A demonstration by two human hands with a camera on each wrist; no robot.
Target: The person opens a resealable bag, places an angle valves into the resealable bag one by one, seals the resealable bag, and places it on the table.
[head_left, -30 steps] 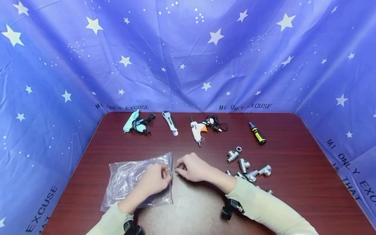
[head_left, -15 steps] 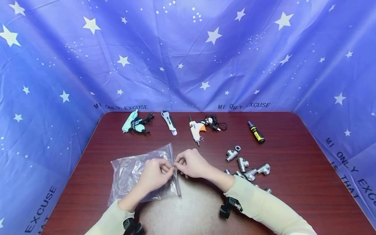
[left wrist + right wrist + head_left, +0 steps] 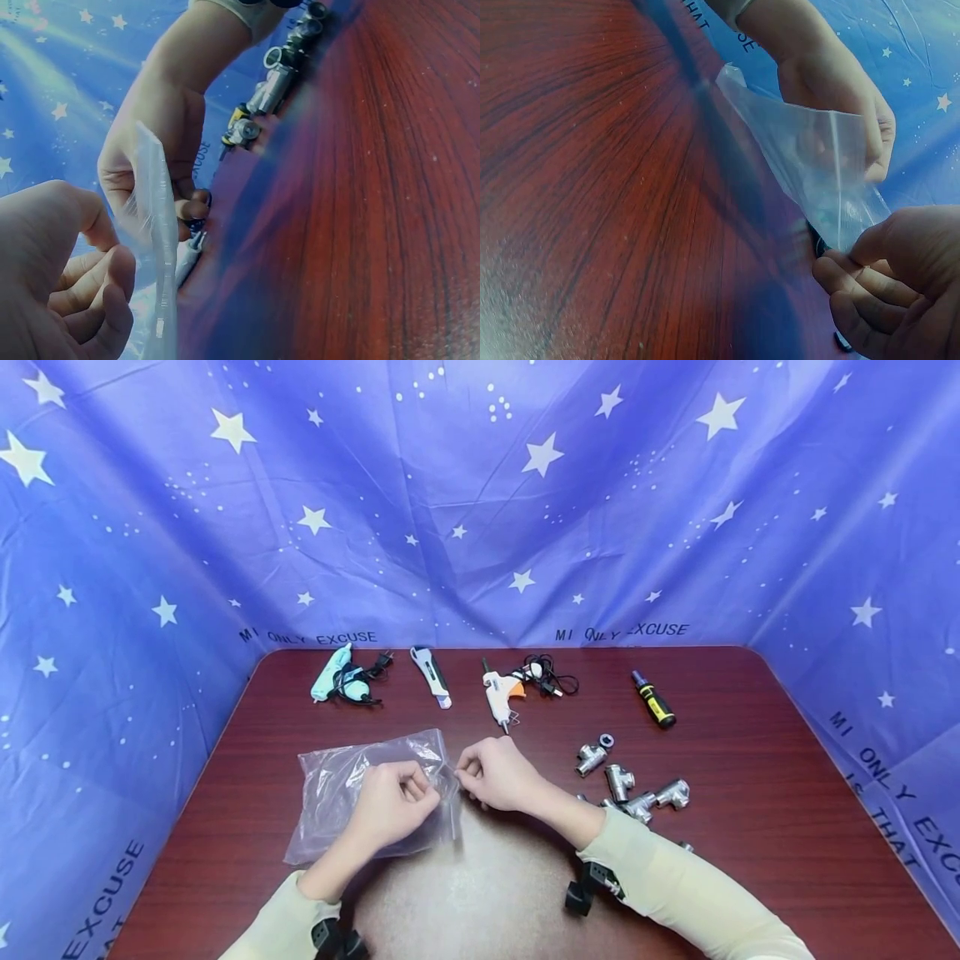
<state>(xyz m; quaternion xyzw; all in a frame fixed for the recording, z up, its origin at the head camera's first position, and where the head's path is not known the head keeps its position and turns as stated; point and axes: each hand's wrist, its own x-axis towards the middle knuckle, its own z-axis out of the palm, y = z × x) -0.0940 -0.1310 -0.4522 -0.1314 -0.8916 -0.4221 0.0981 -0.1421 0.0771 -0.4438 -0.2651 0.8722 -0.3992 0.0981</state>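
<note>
1. Clear plastic: the bag [image 3: 367, 789] lies near the middle of the counter [image 3: 750, 760], its right edge lifted off the wood between the two hands.
2. The left hand [image 3: 393, 802] sits over the bag's right part, fingers curled; the right wrist view shows its fingertips pinching the bag's edge.
3. The right hand [image 3: 498, 774] is just right of the bag, thumb and curled fingers clamped on the same edge, close to the left hand's fingertips.
4. In the left wrist view the bag's edge [image 3: 157, 247] stands upright between the left hand [image 3: 60, 277] and the right hand [image 3: 161, 142].
5. Right of the bag, well apart from it, lies a cluster of metal pipe fittings [image 3: 626, 781], beside the right forearm.
6. Behind the bag, along the counter's far edge: a mint glue gun [image 3: 339, 675], a white knife [image 3: 431, 675], a white glue gun [image 3: 501, 692] with a black cord, and a yellow-black tool [image 3: 655, 700] farthest right.
7. A blue star-printed cloth [image 3: 480, 502] hangs behind and at both sides of the counter.
</note>
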